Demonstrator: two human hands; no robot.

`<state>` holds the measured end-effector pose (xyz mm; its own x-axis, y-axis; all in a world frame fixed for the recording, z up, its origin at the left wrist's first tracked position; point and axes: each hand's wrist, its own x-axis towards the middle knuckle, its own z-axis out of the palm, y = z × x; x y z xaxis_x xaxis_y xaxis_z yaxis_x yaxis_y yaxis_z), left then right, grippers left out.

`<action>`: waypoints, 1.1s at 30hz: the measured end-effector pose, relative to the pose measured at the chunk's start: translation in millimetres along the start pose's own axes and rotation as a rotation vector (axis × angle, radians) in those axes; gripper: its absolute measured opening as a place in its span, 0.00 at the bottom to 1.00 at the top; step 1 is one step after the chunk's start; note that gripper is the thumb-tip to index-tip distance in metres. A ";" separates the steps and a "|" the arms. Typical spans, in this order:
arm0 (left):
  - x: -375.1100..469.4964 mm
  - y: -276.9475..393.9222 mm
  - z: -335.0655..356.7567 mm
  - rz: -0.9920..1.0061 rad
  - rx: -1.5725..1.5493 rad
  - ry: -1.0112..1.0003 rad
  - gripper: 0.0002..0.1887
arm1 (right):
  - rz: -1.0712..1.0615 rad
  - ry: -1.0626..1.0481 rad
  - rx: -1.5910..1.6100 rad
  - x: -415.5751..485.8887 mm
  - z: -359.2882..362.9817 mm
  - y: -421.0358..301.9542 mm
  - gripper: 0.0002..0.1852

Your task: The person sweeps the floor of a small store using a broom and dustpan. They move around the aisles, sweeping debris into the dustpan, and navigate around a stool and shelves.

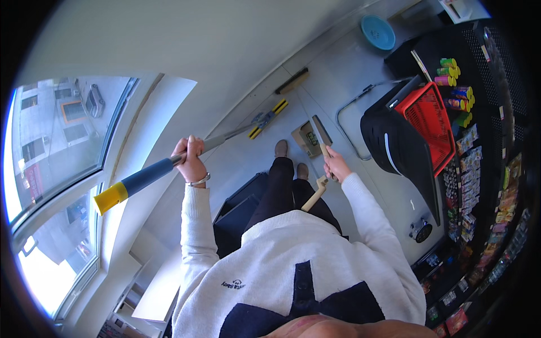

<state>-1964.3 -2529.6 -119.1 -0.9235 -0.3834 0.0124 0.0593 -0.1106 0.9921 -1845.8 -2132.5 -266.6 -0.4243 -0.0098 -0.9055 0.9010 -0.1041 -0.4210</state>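
Note:
My left hand [190, 158] is closed around the metal pole of a mop [217, 141], just beside its blue grip with a yellow end cap. The mop slants away to its head [268, 118], which has yellow strips and is near the foot of the wall. My right hand [337, 164] grips the beige handle of a broom [324, 150]. The broom's bristle head [292, 81] is by the wall. A long-handled dustpan [305, 139] stands before my feet, with greenish bits in it. Its beige handle [315, 197] leans close to my right hand; whether my fingers hold it too, I cannot tell.
A black chair [382, 135] with a tubular metal frame stands on the right, a red shopping basket [437, 156] against it. Beyond are shelves of packaged snacks [470, 169]. A blue basin [377, 33] lies ahead. Left are a window [63, 135] and a black box-like unit [243, 196].

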 end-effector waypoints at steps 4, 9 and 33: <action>-18.2 3.6 -48.1 0.006 -0.011 0.120 0.20 | -0.057 -0.096 0.031 -20.0 31.0 -4.9 0.32; -46.2 -2.8 -95.3 0.039 0.042 0.203 0.19 | -0.010 -0.138 0.032 22.7 92.0 -9.5 0.33; -109.0 -35.7 -215.5 0.035 0.195 0.289 0.18 | 0.050 -0.237 -0.180 -55.9 111.7 24.4 0.33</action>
<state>-1784.1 -2681.4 -182.8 -0.7750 -0.6308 0.0383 -0.0107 0.0737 0.9972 -1810.2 -2245.6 -220.4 -0.3688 -0.2449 -0.8967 0.9139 0.0805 -0.3979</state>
